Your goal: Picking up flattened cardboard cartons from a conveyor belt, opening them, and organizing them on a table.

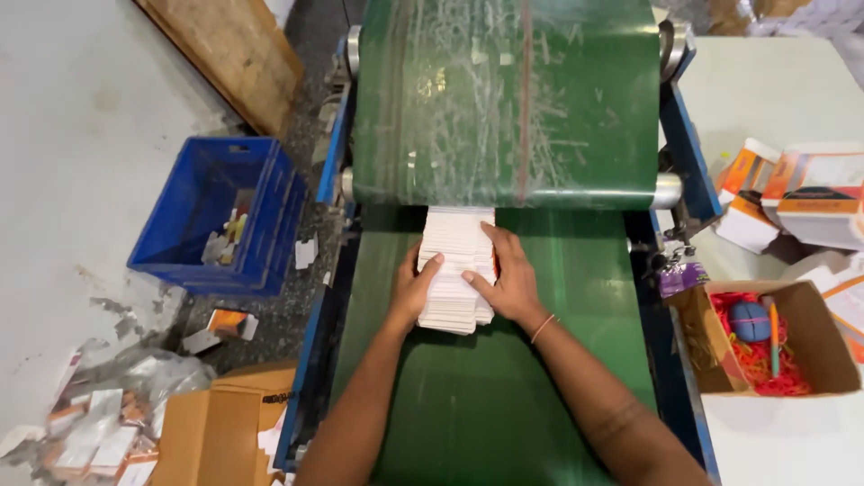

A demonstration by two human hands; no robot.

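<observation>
Nearest the camera, two bare forearms are seen reaching forward over a green conveyor belt (468, 405) framed in blue metal. A thin band is worn on the right wrist. A stack of white flat cards (456, 270) is lying on the belt, roughly at its middle, with its far end tucked just under the upper belt section. The stack is clasped from both sides: the left hand (414, 288) is pressed against its left edge with the fingers curled over the top, and the right hand (508, 279) is laid on its right edge, fingers spread across the upper cards.

To the right, an open cardboard box (814, 346) is set on a white desk (783, 441); red rubber bands, a blue rounded object and an orange pen are held in it. Further back on that desk, orange and white cartons (801, 198) are piled.

To the left, on the floor, a brown cardboard box (211, 423) and a heap of scattered packets (99, 432) are seen, and beyond them a blue plastic crate (220, 211) with a few scraps inside. A wooden board (229, 49) is leaned at the far left.

Farthest off, the scratched upper belt (504, 99) is carried over a metal roller (666, 191).
</observation>
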